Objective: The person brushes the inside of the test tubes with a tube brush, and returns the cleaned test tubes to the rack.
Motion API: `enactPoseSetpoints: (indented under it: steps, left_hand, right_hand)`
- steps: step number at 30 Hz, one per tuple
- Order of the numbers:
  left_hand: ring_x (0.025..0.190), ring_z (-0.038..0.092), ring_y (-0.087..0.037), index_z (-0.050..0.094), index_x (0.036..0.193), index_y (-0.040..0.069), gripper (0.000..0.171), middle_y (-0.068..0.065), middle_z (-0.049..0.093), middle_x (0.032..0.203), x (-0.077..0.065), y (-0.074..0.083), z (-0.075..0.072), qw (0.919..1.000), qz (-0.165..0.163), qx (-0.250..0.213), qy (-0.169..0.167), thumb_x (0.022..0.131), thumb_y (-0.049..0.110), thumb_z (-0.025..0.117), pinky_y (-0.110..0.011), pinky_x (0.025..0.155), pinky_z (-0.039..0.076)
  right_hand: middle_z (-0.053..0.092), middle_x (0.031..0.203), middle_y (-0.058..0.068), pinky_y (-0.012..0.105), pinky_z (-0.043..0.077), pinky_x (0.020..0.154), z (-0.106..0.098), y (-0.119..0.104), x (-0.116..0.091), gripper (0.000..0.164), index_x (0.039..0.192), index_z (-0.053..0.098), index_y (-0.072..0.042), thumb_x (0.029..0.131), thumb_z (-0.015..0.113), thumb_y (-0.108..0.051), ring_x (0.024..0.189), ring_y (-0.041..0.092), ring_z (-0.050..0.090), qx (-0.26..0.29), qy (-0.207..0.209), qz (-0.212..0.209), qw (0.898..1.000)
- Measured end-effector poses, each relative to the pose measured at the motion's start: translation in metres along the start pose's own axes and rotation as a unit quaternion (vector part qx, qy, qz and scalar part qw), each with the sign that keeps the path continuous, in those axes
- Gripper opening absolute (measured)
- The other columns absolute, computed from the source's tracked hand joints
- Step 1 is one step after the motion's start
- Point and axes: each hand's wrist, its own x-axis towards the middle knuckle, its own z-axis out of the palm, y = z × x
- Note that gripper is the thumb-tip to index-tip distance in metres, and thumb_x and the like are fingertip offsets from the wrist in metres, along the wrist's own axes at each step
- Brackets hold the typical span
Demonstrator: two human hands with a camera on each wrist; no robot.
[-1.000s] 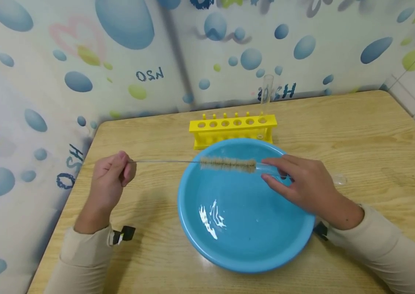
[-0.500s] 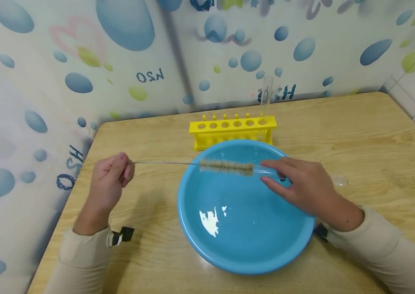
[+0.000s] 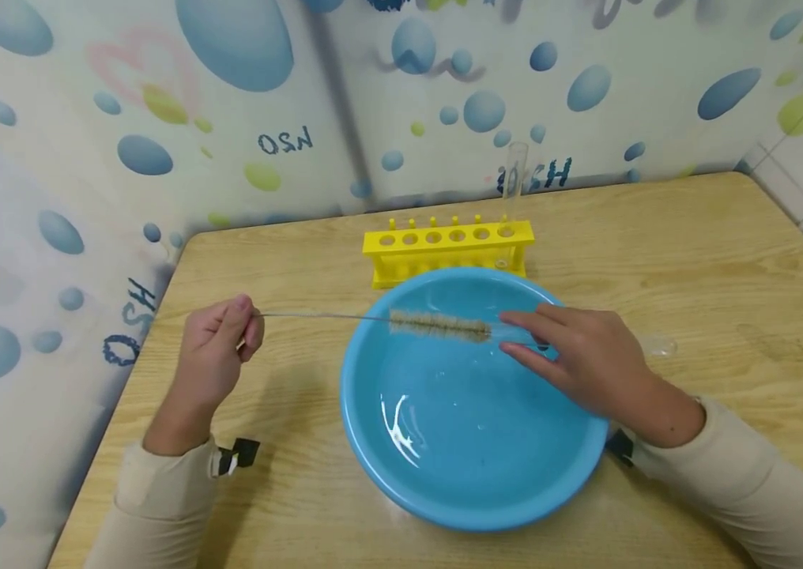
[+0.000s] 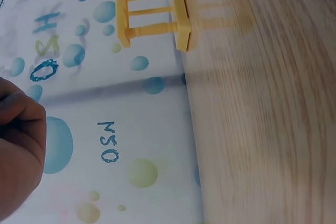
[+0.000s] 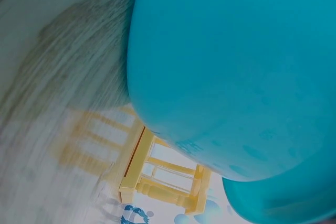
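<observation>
Little has changed for us: above the basin point(image 3: 474, 519), short of the desk's point(image 3: 721, 273) far edge, our left hand point(image 3: 215, 338) pinches the brush point(image 3: 439, 325) by its wire point(image 3: 319, 316), our right hand point(image 3: 589, 353) grips the glass tube point(image 3: 518, 335), and the bristles stay at its mouth, seemingly no deeper.

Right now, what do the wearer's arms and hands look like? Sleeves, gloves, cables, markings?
Left hand and right hand are bare, no gloves. Left sleeve and right sleeve are long, plain light beige, without visible print. Black angular piece at left cuff, with a small whitish bit beside it; dark piece at right cuff, partly hidden. No cables visible.
</observation>
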Motion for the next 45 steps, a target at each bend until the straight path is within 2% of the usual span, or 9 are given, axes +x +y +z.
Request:
enactPoseSetpoints:
  steps: [8,12,17,21,26,28,35,40,45]
  left_hand:
    - [0.043,0.030,-0.011,0.045,0.062,0.000,0.046,-0.003,0.037,0.053,-0.003,-0.002,0.007,0.9995,-0.023,-0.004,-0.023,0.107,0.005,0.038,-0.029,0.040,0.023]
    - [0.043,0.028,-0.012,0.043,0.060,0.002,0.047,-0.003,0.035,0.052,-0.004,-0.002,0.010,0.9993,-0.020,0.002,-0.031,0.107,0.004,0.037,-0.029,0.041,0.022]
    - [0.044,0.020,-0.013,0.031,0.060,0.004,0.047,-0.003,0.025,0.052,-0.003,-0.001,0.015,0.9988,0.004,-0.010,-0.048,0.106,0.001,0.035,-0.028,0.041,0.017]
    - [0.045,0.016,-0.011,0.028,0.061,0.004,0.042,-0.003,0.021,0.053,-0.003,0.003,0.018,0.9980,0.030,-0.014,-0.054,0.102,-0.006,0.030,-0.025,0.040,0.014]
    - [0.049,0.012,-0.014,0.026,0.062,0.002,0.032,-0.004,0.018,0.057,-0.003,0.006,0.021,0.9980,0.033,-0.007,-0.053,0.090,-0.014,0.026,-0.027,0.044,0.011]
    - [0.050,0.012,-0.015,0.025,0.062,0.002,0.032,-0.005,0.018,0.057,-0.003,0.007,0.022,0.9978,0.035,-0.005,-0.056,0.089,-0.015,0.025,-0.028,0.045,0.012]
    - [0.050,0.011,-0.014,0.024,0.063,0.003,0.034,-0.004,0.017,0.057,-0.003,0.009,0.025,0.9968,0.030,0.002,-0.074,0.091,-0.016,0.025,-0.028,0.045,0.012]
    - [0.049,0.014,-0.015,0.029,0.062,0.004,0.036,-0.004,0.020,0.056,-0.006,0.008,0.031,0.9952,0.019,0.020,-0.094,0.092,-0.016,0.025,-0.029,0.044,0.015]
    - [0.047,0.019,-0.013,0.033,0.064,0.002,0.036,-0.004,0.024,0.056,-0.006,0.007,0.038,0.9916,0.027,0.017,-0.125,0.095,-0.017,0.027,-0.027,0.043,0.018]
  right_hand:
    - [0.068,0.079,0.000,0.018,0.040,0.051,0.001,0.000,0.000,0.043,0.121,0.071,-0.016,0.082,0.083,-0.031,0.062,0.010,0.059,0.000,0.002,-0.002,1.000]
    - [0.067,0.078,0.000,0.019,0.040,0.051,0.001,0.000,0.000,0.043,0.121,0.071,-0.015,0.083,0.082,-0.030,0.062,0.009,0.057,-0.001,0.000,0.002,1.000]
    - [0.066,0.078,0.000,0.019,0.040,0.052,0.000,0.000,0.000,0.043,0.122,0.071,-0.015,0.083,0.082,-0.029,0.063,0.010,0.057,-0.003,-0.001,0.006,1.000]
    - [0.066,0.077,0.000,0.019,0.040,0.051,0.000,0.000,-0.001,0.043,0.121,0.071,-0.014,0.082,0.083,-0.029,0.062,0.009,0.056,-0.003,-0.001,0.005,1.000]
    - [0.068,0.078,0.001,0.020,0.041,0.052,0.001,0.000,0.001,0.043,0.121,0.071,-0.013,0.083,0.082,-0.030,0.062,0.010,0.058,-0.004,-0.003,0.003,1.000]
    - [0.069,0.079,0.002,0.020,0.041,0.052,0.000,0.001,0.001,0.043,0.121,0.071,-0.013,0.082,0.083,-0.029,0.062,0.011,0.059,-0.004,-0.002,0.001,1.000]
    - [0.069,0.080,0.001,0.020,0.041,0.051,0.000,0.002,0.003,0.042,0.119,0.072,-0.013,0.081,0.084,-0.029,0.062,0.010,0.058,-0.004,0.009,-0.011,1.000]
    - [0.074,0.088,0.002,0.023,0.047,0.053,0.000,0.002,0.003,0.042,0.119,0.072,-0.013,0.082,0.083,-0.029,0.067,0.013,0.067,0.000,0.008,-0.010,1.000]
    - [0.076,0.093,0.003,0.026,0.050,0.054,0.000,0.003,0.001,0.042,0.120,0.071,-0.013,0.083,0.082,-0.030,0.074,0.016,0.073,0.000,0.001,-0.001,1.000]
